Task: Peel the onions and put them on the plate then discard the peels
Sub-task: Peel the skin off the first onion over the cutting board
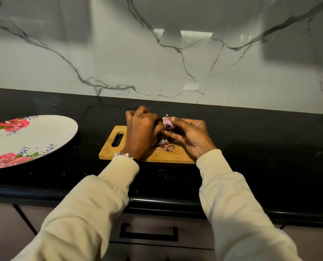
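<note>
A small pinkish-purple onion [167, 123] is held just above the wooden cutting board [108, 149]. My left hand [141, 131] curls round its left side, fingers hiding part of it. My right hand [188, 135] pinches the onion from the right with thumb and fingertips. Loose purple peels [167, 146] lie on the board below the hands. The white plate with red roses [30, 140] sits on the counter to the left and holds nothing.
The black countertop [260, 147] runs across the view, backed by a white marble wall [175, 63]. Below the counter's front edge is a drawer with a black handle [149, 234].
</note>
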